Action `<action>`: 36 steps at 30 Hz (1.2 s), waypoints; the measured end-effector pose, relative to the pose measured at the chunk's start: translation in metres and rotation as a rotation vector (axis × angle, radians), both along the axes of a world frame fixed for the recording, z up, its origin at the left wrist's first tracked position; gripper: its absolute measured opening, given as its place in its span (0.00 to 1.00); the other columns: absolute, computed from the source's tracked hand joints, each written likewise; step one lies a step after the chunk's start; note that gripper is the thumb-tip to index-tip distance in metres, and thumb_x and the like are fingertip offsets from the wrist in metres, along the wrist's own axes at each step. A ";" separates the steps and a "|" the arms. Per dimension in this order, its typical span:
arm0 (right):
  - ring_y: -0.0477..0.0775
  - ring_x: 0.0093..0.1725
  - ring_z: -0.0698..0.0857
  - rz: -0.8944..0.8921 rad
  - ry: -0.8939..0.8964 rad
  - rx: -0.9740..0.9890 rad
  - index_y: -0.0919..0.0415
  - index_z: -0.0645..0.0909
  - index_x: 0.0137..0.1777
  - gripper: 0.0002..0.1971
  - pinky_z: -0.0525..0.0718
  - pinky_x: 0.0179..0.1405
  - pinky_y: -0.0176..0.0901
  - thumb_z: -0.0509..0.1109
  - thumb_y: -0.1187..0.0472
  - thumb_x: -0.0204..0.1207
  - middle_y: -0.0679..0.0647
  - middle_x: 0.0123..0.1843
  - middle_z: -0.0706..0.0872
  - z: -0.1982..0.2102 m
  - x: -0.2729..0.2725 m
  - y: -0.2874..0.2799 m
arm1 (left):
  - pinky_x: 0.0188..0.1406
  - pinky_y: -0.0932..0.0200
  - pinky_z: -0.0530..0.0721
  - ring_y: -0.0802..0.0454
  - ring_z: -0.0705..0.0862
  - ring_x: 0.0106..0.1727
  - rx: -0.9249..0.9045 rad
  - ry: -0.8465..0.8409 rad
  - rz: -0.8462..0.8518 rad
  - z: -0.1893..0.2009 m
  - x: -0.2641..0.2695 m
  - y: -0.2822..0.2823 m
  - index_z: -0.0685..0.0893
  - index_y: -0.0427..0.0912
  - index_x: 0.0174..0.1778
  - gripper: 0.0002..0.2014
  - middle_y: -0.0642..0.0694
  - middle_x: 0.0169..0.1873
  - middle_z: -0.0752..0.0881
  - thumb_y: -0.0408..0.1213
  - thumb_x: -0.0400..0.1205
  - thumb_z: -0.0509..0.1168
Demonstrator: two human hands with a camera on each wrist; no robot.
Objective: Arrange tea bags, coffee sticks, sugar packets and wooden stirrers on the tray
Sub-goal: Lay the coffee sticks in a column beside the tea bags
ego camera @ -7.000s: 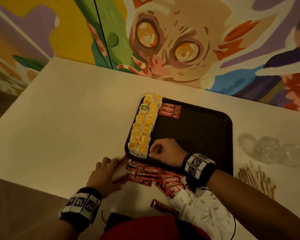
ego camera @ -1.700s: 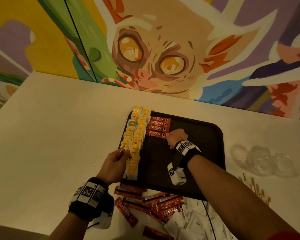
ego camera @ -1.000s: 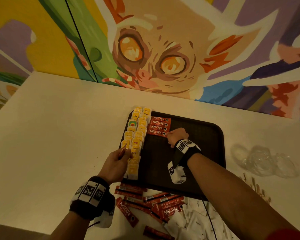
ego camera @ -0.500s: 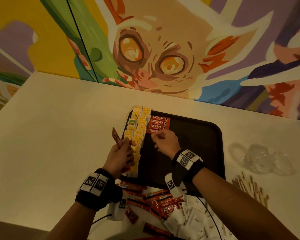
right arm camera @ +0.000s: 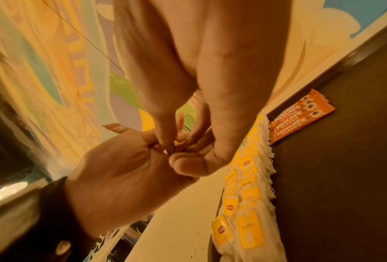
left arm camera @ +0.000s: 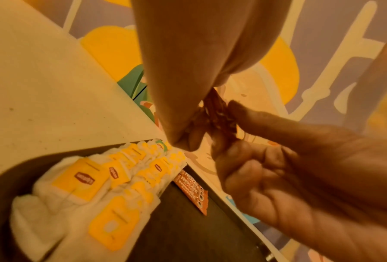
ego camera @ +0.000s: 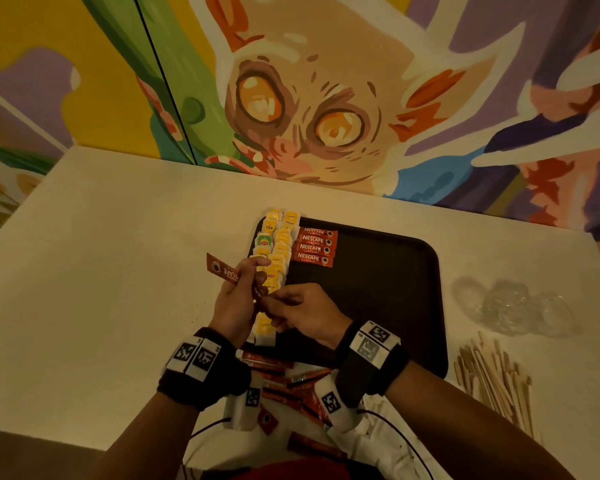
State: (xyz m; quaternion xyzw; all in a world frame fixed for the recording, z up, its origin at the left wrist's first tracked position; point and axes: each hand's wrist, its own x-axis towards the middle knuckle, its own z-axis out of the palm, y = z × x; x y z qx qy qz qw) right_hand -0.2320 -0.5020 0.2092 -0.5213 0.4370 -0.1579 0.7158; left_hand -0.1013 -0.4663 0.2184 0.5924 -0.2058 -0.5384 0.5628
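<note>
A big painted wall (ego camera: 326,98) with a wide-eyed animal face stands behind a pale tabletop (ego camera: 101,254). A dark tray (ego camera: 378,282) lies flat on the tabletop. Two rows of yellow tea bags (ego camera: 278,244) run along the tray's left side. Four red coffee sticks (ego camera: 315,246) lie side by side just right of the tea bags, near the far end.

More coffee sticks lie in a loose pile (ego camera: 284,382) on the tabletop by the tray's near edge, with white sugar packets (ego camera: 378,441) beside them. Wooden stirrers (ego camera: 492,375) lie in a heap right of the tray.

The left hand (ego camera: 238,299) is curled around a held stick (ego camera: 222,268) above the tray's left edge. The right hand (ego camera: 305,313) pinches the bottom end of that bunch.
</note>
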 end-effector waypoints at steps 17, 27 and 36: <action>0.45 0.34 0.83 -0.106 0.098 0.024 0.61 0.86 0.50 0.03 0.85 0.37 0.39 0.74 0.66 0.78 0.53 0.40 0.86 -0.007 -0.017 0.004 | 0.34 0.57 0.82 0.50 0.80 0.35 -0.022 -0.291 0.073 -0.014 0.016 0.000 0.87 0.38 0.51 0.16 0.43 0.36 0.80 0.37 0.90 0.53; 0.47 0.36 0.84 -0.155 0.095 0.038 0.59 0.83 0.49 0.03 0.86 0.39 0.43 0.73 0.66 0.79 0.56 0.46 0.86 -0.005 -0.020 0.000 | 0.33 0.65 0.73 0.58 0.75 0.35 0.059 -0.529 -0.434 -0.012 0.009 0.002 0.78 0.44 0.57 0.12 0.51 0.39 0.78 0.41 0.90 0.50; 0.45 0.27 0.79 -0.017 0.115 -0.133 0.61 0.88 0.54 0.06 0.79 0.29 0.36 0.71 0.62 0.81 0.49 0.32 0.85 -0.001 -0.014 0.001 | 0.45 0.56 0.83 0.49 0.84 0.46 -0.024 -0.586 -0.427 -0.014 0.008 0.004 0.78 0.37 0.59 0.09 0.43 0.49 0.85 0.30 0.88 0.53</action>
